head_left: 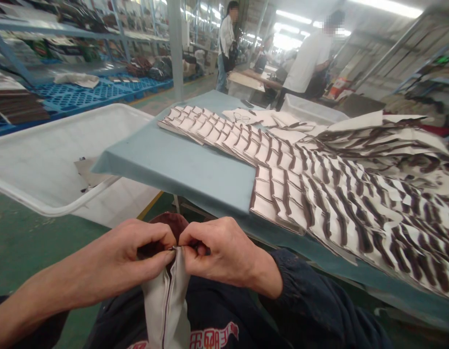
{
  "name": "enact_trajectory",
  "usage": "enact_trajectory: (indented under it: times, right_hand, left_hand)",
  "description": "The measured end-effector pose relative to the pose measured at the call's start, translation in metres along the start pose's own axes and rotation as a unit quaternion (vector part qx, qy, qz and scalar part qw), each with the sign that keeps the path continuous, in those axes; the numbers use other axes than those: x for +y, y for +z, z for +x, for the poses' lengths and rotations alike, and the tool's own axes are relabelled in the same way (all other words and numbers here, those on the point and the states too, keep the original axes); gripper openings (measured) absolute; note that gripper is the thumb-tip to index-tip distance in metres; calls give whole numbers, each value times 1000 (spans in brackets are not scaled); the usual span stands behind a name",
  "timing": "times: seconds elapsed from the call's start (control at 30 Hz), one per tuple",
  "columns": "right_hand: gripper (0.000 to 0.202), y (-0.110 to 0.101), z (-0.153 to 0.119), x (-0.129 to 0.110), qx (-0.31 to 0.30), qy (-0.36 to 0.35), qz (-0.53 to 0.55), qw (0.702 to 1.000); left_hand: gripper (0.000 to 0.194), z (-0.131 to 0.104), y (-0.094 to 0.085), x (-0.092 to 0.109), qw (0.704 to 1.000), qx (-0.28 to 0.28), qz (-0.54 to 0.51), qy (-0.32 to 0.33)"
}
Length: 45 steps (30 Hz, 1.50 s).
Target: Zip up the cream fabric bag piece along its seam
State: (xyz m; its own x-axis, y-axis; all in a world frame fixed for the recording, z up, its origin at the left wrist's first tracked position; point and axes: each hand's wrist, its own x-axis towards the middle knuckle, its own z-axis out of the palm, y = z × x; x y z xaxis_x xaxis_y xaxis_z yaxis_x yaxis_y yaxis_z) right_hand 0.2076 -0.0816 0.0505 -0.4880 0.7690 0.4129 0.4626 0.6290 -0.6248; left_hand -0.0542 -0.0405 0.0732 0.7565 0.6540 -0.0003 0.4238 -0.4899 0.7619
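Note:
Close to my body I hold a cream fabric piece [153,305] with a dark zipper [167,300] running down its length. My left hand [137,252] pinches the top end of the piece between thumb and forefinger. Right against it, my right hand [217,252] grips the other side of the same end. Something small and dark shows between the fingertips, too small to name. Behind the hands a brown part [169,220] sticks up, partly hidden by them. The rest of the piece hangs down over my dark clothing.
A blue-green covered table [166,167] stands ahead, bearing overlapping rows of cream pieces with dark edges [282,198]. At left is a white plastic bin [53,194]. Behind it are blue pallets [72,99] and shelving. Two people in light tops [308,58] stand farther back.

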Motion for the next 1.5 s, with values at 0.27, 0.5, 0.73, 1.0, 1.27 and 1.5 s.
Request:
enact_trajectory:
  times: [0.27,0.5,0.73,1.0,1.27,1.5]
  right_hand:
    - [15,-24,26,-6,-85,44,76,993]
    - [20,-7,32,8,9,206,225,952]
    - [26,13,8,-14,-26,377,172,910]
    - [30,46,-6,1,-11,425,421,801]
    - [34,46,-23,-3,-31,445,495,746]
    - [34,36,-22,-3,-23,447,496,744]
  left_hand:
    - [30,8,8,9,996,58,-62,-19]
    - [47,16,28,-7,961,218,-135,-101]
    - [47,11,41,-4,956,218,-139,-138]
    - [51,11,62,-10,952,189,-168,-173]
    - [73,-5,63,-27,944,68,-261,-188]
    - [62,-16,59,-40,948,48,-265,-169]
